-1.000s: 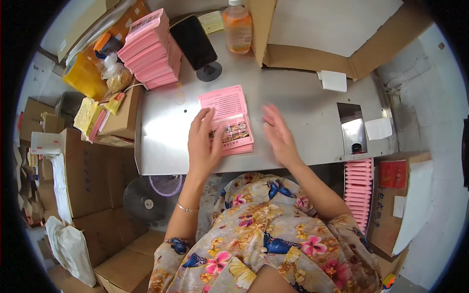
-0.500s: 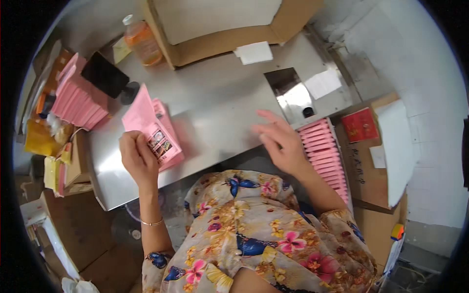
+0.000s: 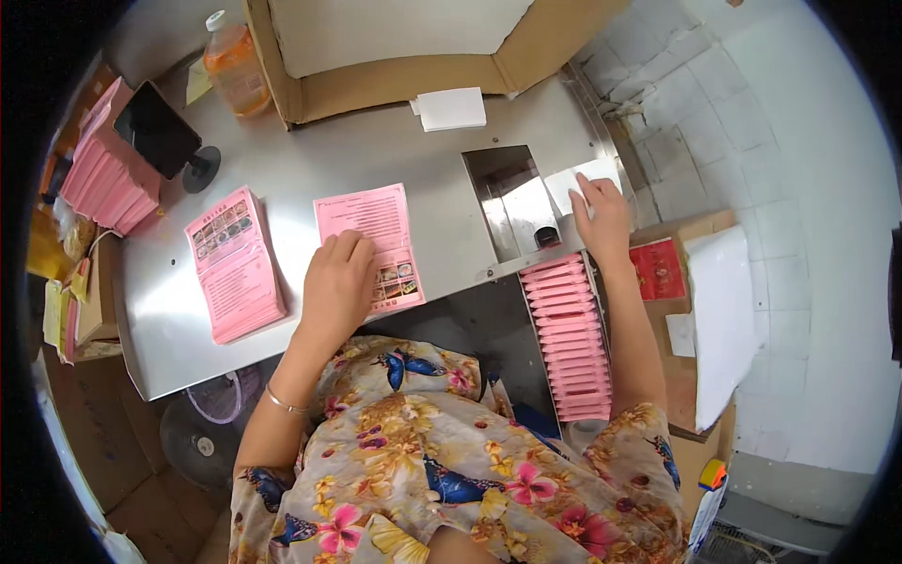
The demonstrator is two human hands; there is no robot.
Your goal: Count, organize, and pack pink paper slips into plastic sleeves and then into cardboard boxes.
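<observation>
A pink printed leaflet [image 3: 362, 209] with small food pictures lies flat on the metal table in front of me. My left hand [image 3: 340, 277] rests over its lower left part, fingers bunched together on the paper. To the left is a stack of the same pink leaflets [image 3: 235, 273], the top one face up. My right hand [image 3: 601, 211] reaches to the white paper [image 3: 564, 193] at the table's right side. Its thumb and forefinger are apart at the paper's edge, with nothing visible between them.
Pink strips [image 3: 567, 338] fill a long tray below the right table edge. A dark metal plate [image 3: 503, 188] lies left of the white paper. Behind stand a cardboard box [image 3: 395, 89], an orange drink bottle [image 3: 237, 70] and a black stand [image 3: 160, 132]. More pink stacks [image 3: 108, 179] are far left.
My left hand has carried the leaflet rightward off the stack and laid it flat. My right hand has moved right, from above the table to the white paper. The view has shifted slightly.
</observation>
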